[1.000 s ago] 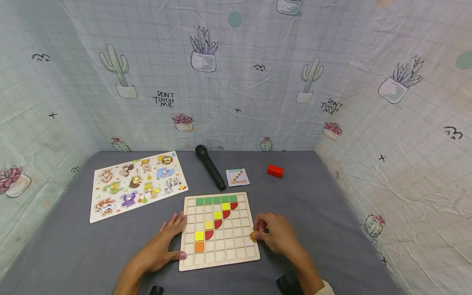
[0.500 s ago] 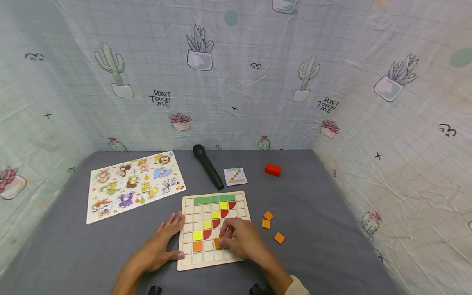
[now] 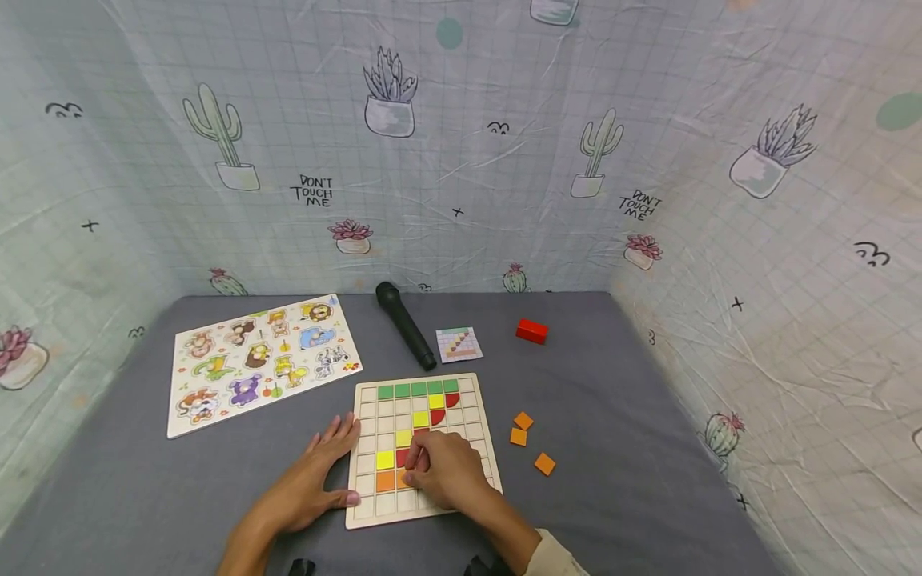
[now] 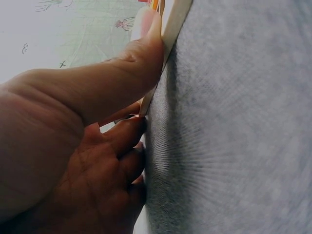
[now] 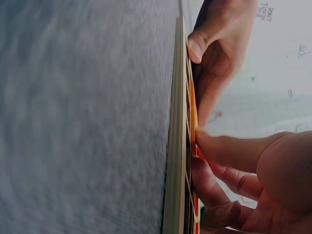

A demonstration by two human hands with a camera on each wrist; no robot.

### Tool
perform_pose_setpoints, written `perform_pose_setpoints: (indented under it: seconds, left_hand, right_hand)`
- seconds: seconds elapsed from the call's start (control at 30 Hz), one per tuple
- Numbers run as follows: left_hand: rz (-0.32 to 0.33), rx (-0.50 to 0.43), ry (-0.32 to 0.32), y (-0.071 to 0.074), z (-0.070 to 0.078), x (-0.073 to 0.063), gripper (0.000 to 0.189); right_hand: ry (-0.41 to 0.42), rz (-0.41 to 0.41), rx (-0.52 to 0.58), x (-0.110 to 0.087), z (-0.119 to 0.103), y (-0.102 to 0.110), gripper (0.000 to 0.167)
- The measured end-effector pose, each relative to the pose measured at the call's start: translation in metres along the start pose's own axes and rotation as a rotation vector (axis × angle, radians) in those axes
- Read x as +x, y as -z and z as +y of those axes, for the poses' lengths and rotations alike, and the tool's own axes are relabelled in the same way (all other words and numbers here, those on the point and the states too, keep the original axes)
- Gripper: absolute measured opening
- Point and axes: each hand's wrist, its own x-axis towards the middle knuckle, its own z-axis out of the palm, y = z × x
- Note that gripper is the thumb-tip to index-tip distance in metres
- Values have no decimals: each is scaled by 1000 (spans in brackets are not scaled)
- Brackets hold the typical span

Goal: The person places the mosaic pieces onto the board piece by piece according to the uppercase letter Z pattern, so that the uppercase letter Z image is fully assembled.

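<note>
A pale wooden grid board lies on the grey cloth. It carries a green tile row, a diagonal of yellow squares, and red quarter-round tiles beside them. My left hand rests spread at the board's left edge, with the thumb tip on the edge in the left wrist view. With thumb and fingers, my right hand pinches an orange square tile. That tile sits at the cell right of another orange tile. Right-hand fingers cover part of the red tiles.
Three loose orange tiles lie right of the board. Behind it are a small pattern card, a black microphone and a red block. An animal puzzle board lies at the back left. Patterned cloth walls surround the table.
My right hand has moved left across the board, carrying the orange tile from the right edge to beside the placed orange one. Three loose tiles are uncovered. My left hand stays put.
</note>
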Motion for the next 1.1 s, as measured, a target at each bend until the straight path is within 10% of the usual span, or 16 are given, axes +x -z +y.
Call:
perform_pose_setpoints:
  seconds: [0.5, 1.1]
  left_hand:
    - [-36, 19, 19, 0, 1, 2, 107]
    - [-25, 7, 6, 2, 2, 1, 107]
  right_hand:
    - [30, 17, 56, -2, 13, 22, 15]
    - [-117, 142, 120, -9, 94, 88, 24]
